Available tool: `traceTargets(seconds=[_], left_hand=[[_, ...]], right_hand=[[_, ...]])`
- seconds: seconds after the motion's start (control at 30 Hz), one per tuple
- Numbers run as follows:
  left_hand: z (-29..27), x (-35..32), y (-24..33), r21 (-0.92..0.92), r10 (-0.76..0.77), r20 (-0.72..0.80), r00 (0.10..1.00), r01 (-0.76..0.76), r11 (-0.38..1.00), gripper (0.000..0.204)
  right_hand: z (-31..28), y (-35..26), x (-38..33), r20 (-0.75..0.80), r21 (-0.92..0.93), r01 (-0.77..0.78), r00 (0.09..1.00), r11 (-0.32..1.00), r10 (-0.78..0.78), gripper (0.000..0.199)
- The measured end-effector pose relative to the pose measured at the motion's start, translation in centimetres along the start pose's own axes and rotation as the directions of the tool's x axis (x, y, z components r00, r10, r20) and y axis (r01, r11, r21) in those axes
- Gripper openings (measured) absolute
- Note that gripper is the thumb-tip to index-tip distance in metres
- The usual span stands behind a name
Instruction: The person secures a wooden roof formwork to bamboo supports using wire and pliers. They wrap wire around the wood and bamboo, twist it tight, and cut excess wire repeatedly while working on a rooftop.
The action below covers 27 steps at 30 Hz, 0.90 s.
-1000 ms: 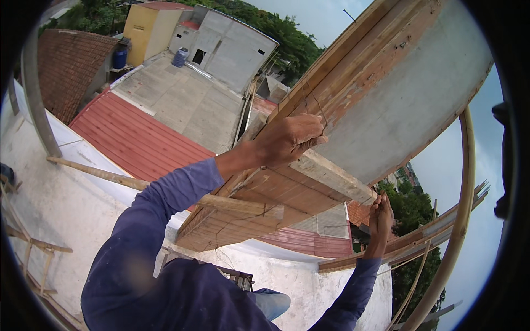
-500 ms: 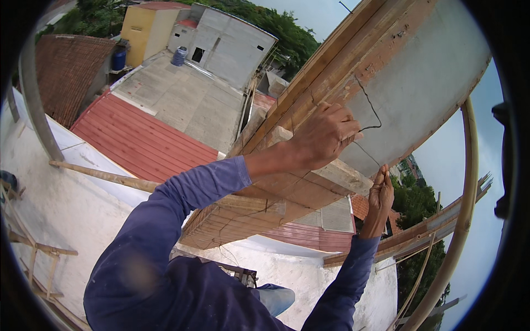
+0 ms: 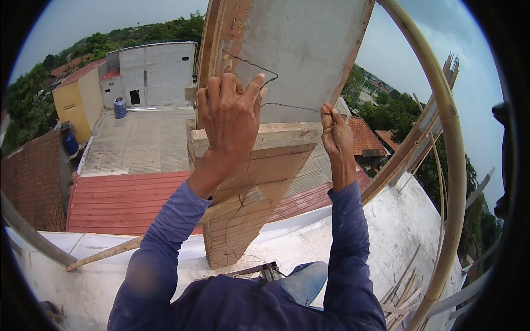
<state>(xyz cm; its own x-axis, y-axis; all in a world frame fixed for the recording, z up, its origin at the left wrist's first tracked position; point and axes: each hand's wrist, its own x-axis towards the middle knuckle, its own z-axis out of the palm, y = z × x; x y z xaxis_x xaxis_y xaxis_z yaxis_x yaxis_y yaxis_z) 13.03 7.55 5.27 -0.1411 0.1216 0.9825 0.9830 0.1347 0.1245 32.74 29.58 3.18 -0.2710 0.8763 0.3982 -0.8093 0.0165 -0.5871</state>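
Here, wire (image 3: 287, 105) pinched in right hand (image 3: 335, 132).

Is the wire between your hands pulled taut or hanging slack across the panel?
Slack. The thin dark wire kinks and loops across the grey panel, from the left hand to the right hand pinching its end.

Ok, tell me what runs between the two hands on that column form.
A thin dark wire spans from left hand to right hand across the grey form panel, in the head view.
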Motion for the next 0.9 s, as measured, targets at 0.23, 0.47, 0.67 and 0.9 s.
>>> traceTargets(seconds=[0.23, 0.47, 0.67, 0.9], left_hand=[[0.8, 0.6, -2.3, -0.332, 0.1, 0.019, 0.995, -0.088, 0.939, 0.024], [-2.5, 1.6, -7.5, -0.752, -0.212, 0.116, 0.97, 0.225, 0.619, 0.047], [-6.2, 1.9, -13.8, -0.84, -0.337, 0.031, 0.941, 0.208, 0.501, 0.048], [-10.3, 0.5, -13.9, -0.91, -0.433, 0.025, 0.901, 0.199, 0.363, 0.042]], right_hand=[[2.8, 2.4, -2.4, -0.171, 0.044, -0.021, 0.985, 0.999, 0.029, 0.024], [-1.1, -0.6, -5.8, -0.077, -0.03, -0.114, 0.991, 0.993, 0.111, 0.036], [-7.4, -4.7, -4.3, -0.178, -0.189, -0.109, 0.981, 0.976, 0.075, 0.031], [-10.1, -6.9, 2.6, -0.375, -0.422, -0.28, 0.92, 0.862, 0.115, 0.029]])
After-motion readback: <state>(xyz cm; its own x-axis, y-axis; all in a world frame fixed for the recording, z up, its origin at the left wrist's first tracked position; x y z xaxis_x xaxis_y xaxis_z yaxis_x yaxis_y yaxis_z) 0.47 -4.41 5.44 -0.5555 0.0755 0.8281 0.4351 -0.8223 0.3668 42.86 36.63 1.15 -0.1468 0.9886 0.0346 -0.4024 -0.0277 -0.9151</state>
